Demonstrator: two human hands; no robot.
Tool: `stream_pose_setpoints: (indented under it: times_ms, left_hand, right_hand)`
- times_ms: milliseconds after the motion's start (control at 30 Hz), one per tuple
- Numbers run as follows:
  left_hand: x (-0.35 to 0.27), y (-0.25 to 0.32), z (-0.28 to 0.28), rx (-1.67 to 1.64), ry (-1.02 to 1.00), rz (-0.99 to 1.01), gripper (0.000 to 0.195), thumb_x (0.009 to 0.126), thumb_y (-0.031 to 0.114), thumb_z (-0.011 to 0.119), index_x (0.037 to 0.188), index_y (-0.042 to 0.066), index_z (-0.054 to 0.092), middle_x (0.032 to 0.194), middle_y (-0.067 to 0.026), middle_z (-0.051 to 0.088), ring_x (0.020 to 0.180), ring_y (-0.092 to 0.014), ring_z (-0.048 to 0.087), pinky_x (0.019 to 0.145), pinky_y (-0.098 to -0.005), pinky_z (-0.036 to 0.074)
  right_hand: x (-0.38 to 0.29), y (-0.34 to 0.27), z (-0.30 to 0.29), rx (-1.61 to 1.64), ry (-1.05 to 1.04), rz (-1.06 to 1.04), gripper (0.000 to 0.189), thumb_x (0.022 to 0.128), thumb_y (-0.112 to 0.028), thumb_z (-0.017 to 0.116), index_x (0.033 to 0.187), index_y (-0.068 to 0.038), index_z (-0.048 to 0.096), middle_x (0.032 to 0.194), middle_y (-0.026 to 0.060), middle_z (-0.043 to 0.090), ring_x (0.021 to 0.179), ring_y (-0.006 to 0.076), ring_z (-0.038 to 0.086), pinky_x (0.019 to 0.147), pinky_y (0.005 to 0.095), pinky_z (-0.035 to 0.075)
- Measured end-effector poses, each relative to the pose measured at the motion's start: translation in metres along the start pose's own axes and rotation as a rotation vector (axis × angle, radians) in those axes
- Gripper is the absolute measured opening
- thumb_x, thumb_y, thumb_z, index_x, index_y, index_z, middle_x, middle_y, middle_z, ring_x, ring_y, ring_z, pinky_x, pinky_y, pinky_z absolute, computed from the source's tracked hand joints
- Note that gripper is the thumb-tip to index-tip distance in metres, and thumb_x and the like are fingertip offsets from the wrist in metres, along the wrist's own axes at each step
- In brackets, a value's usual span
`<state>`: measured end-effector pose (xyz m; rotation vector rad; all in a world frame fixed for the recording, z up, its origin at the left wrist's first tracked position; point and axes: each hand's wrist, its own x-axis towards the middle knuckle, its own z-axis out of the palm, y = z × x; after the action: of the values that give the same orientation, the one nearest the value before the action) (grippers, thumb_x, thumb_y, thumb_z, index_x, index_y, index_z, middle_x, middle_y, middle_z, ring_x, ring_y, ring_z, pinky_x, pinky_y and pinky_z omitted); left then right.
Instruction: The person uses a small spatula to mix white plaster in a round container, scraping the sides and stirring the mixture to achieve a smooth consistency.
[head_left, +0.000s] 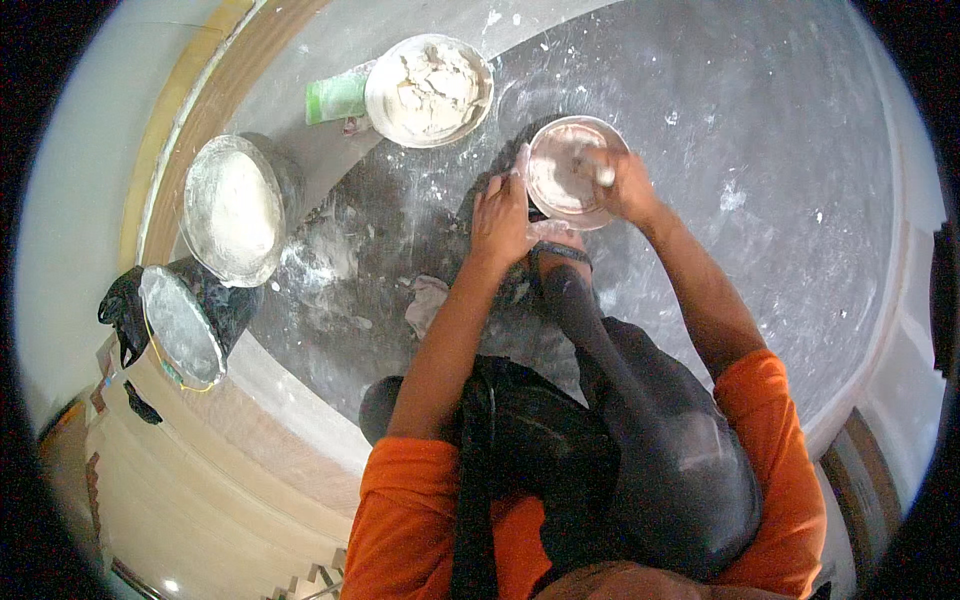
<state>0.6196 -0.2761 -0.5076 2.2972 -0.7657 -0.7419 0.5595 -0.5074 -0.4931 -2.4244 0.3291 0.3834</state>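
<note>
A round, shallow metal bowl (564, 127) rests low in front of me, close to my sandalled foot (564, 251). White, paste-like material (555, 184) coats its inside. My left hand (504, 217) grips the bowl's left side, with fingers along the rim and the thumb near its lower edge. Over the right part of the bowl, my right hand (628, 184) reaches in with bent fingers. It is blurred, and a white patch shows at its fingertips; whether that is a held lump or coated fingers is unclear. White residue marks both hands.
A basin of cracked white material (435, 90) stands ahead, beside a green-and-white packet (335, 99). To the left are a basin of white powder (241, 202) and a tilted, white-coated bucket (182, 322). A crumpled cloth or bag (427, 304) lies on the white-spattered dark floor (750, 150).
</note>
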Motion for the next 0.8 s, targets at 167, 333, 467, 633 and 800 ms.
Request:
stream_pose_setpoints:
  times_ms: [167, 333, 467, 633, 800]
  left_hand:
    - [0.000, -0.003, -0.001, -0.002, -0.022, -0.033, 0.130, 0.066, 0.056, 0.091, 0.164, 0.007, 0.020, 0.143, -0.0287, 0.055, 0.129, -0.048, 0.055, 0.107, -0.0581, 0.042]
    - [0.000, -0.003, -0.006, 0.005, -0.038, -0.045, 0.131, 0.066, 0.055, 0.091, 0.164, 0.008, 0.019, 0.144, -0.0282, 0.055, 0.128, -0.047, 0.055, 0.106, -0.0594, 0.042]
    - [0.003, 0.001, 0.003, 0.082, -0.017, -0.018, 0.134, 0.067, 0.055, 0.090, 0.166, 0.009, 0.013, 0.137, -0.0244, 0.060, 0.126, -0.041, 0.058, 0.103, -0.0577, 0.043]
    - [0.000, 0.000, -0.002, 0.091, -0.042, -0.062, 0.133, 0.068, 0.055, 0.090, 0.167, 0.010, 0.013, 0.139, -0.0249, 0.059, 0.126, -0.040, 0.057, 0.104, -0.0567, 0.043]
    - [0.000, -0.001, -0.003, -0.006, -0.029, -0.028, 0.133, 0.066, 0.059, 0.090, 0.166, 0.010, 0.017, 0.142, -0.0310, 0.054, 0.127, -0.050, 0.054, 0.106, -0.0599, 0.040]
  right_hand:
    - [-0.009, -0.006, 0.017, -0.073, 0.037, -0.133, 0.054, 0.072, -0.010, 0.081, 0.124, -0.017, 0.070, 0.120, 0.0142, 0.075, 0.110, 0.0351, 0.071, 0.097, 0.0452, 0.056]
    - [-0.015, 0.005, 0.006, -0.080, -0.108, -0.271, 0.052, 0.075, -0.006, 0.076, 0.126, -0.014, 0.069, 0.121, 0.0154, 0.074, 0.114, 0.0395, 0.069, 0.103, 0.0474, 0.053]
    - [0.017, 0.007, 0.004, -0.130, 0.077, -0.065, 0.056, 0.074, -0.007, 0.079, 0.128, -0.018, 0.069, 0.119, 0.0153, 0.074, 0.106, 0.0351, 0.073, 0.093, 0.0470, 0.057]
    - [-0.019, 0.012, 0.025, -0.053, -0.026, -0.314, 0.056, 0.071, -0.005, 0.079, 0.125, -0.016, 0.071, 0.122, 0.0158, 0.073, 0.113, 0.0376, 0.070, 0.099, 0.0472, 0.054]
    - [0.007, -0.004, -0.005, -0.085, -0.130, -0.181, 0.059, 0.068, -0.002, 0.079, 0.126, -0.014, 0.069, 0.126, 0.0165, 0.072, 0.116, 0.0386, 0.067, 0.102, 0.0483, 0.052]
